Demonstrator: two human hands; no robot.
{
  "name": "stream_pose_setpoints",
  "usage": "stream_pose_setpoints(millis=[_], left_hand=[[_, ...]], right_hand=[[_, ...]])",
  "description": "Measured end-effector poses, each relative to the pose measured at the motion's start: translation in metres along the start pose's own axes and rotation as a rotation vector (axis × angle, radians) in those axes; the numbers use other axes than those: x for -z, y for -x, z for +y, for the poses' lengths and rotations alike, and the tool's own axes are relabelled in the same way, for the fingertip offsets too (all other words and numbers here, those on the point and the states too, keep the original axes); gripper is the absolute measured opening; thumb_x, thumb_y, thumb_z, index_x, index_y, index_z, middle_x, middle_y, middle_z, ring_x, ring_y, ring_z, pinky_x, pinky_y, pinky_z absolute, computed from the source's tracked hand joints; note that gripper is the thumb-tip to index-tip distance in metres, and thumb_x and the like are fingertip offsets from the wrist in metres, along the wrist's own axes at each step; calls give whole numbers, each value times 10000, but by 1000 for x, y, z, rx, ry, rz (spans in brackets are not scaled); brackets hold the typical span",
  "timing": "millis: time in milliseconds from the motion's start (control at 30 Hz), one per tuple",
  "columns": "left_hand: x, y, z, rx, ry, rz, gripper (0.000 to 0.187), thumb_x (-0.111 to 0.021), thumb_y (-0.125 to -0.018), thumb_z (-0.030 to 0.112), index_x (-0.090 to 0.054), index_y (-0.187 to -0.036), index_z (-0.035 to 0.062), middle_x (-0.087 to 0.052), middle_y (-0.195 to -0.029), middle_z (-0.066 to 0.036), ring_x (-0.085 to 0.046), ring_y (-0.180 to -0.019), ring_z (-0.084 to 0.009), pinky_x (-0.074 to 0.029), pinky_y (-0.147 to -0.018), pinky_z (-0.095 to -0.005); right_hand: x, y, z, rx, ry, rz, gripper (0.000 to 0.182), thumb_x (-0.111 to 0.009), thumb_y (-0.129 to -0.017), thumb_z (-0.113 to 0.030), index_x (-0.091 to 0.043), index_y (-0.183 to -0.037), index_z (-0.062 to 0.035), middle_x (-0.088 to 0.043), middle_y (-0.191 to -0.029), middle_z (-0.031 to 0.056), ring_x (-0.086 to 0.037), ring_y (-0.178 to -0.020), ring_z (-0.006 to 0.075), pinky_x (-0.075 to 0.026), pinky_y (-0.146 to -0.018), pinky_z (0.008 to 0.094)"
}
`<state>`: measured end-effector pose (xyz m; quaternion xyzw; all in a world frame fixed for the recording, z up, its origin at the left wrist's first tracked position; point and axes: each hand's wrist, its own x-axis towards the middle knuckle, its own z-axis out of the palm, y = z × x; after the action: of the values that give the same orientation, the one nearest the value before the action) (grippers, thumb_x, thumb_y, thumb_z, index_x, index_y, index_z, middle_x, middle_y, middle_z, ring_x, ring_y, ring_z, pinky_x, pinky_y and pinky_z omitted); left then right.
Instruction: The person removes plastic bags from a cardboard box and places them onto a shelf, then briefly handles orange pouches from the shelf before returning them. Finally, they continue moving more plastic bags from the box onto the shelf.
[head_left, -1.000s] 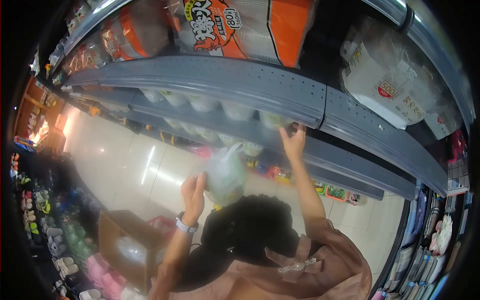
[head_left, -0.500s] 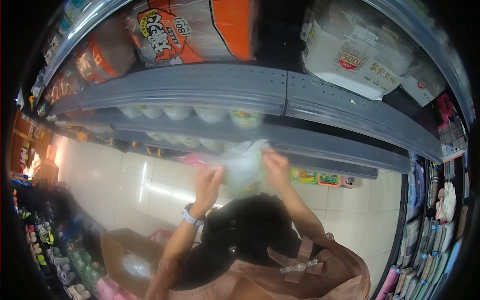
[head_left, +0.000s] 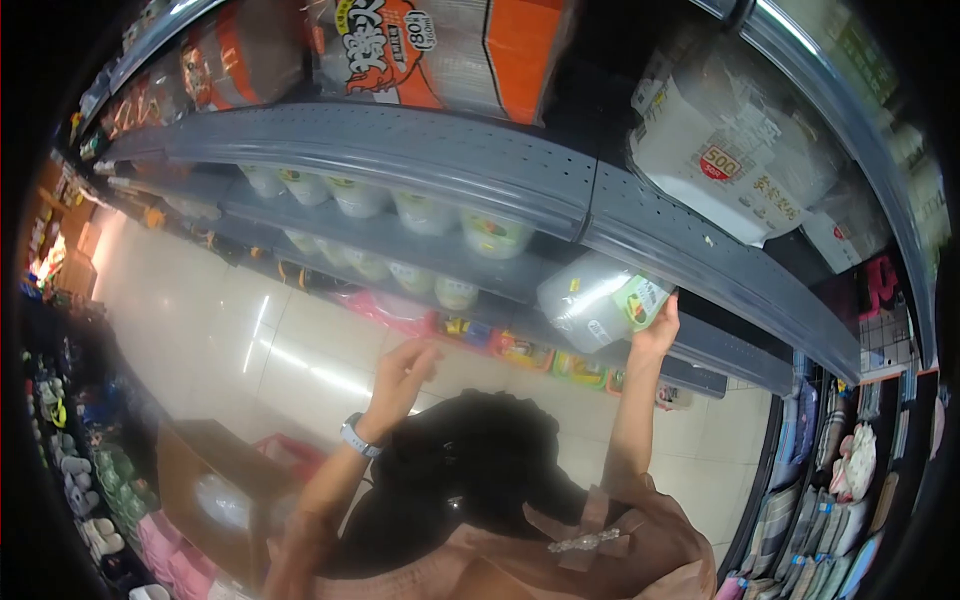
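Observation:
My right hand (head_left: 657, 325) grips the right end of a clear plastic-wrapped pack (head_left: 590, 300) with a green label. The pack is tilted at the front of the middle shelf, just under the edge of the upper shelf. My left hand (head_left: 405, 375), with a watch on its wrist, hangs over the floor with its fingers apart and nothing in them. A row of similar wrapped packs (head_left: 425, 212) with green labels stands on the middle shelf, left of the held one. More such packs (head_left: 455, 292) show on the shelf below.
The upper shelf (head_left: 400, 150) bears orange-and-clear packs (head_left: 425, 55) and a large white pack (head_left: 720, 150). Coloured boxes (head_left: 522, 350) sit low beneath the shelves. A cardboard box (head_left: 190, 465) stands at lower left. Folded textiles (head_left: 800, 540) fill a rack at right.
The pack, earlier between both hands, has moved right and up to the shelf in my right hand. My left hand has let go of it. The view has shifted.

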<state>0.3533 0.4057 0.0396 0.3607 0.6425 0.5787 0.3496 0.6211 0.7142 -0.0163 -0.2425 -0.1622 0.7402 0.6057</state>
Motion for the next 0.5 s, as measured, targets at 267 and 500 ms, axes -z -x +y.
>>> stream_pose_setpoints(millis=[267, 500], left_hand=[[14, 18, -5, 49, -6, 57, 206, -526, -924, 151, -622, -892, -29, -593, -770, -36, -537, -673, -92, -438, -615, -234], [17, 30, -12, 89, -9, 121, 203, -529, -920, 145, -626, -871, -26, -594, -762, -40, -541, -665, -91, -438, -611, -232]], right_hand=[[-45, -54, 11, 185, -71, 48, 342, -531, -901, -232, -542, -1178, -31, -537, -1226, 119, -548, -1061, 277, -475, -914, 428], [18, -82, 54, 422, 506, -7, 366, -609, -886, -96, -504, -1228, -19, -573, -1173, 76, -531, -1070, 215, -387, -973, 357]])
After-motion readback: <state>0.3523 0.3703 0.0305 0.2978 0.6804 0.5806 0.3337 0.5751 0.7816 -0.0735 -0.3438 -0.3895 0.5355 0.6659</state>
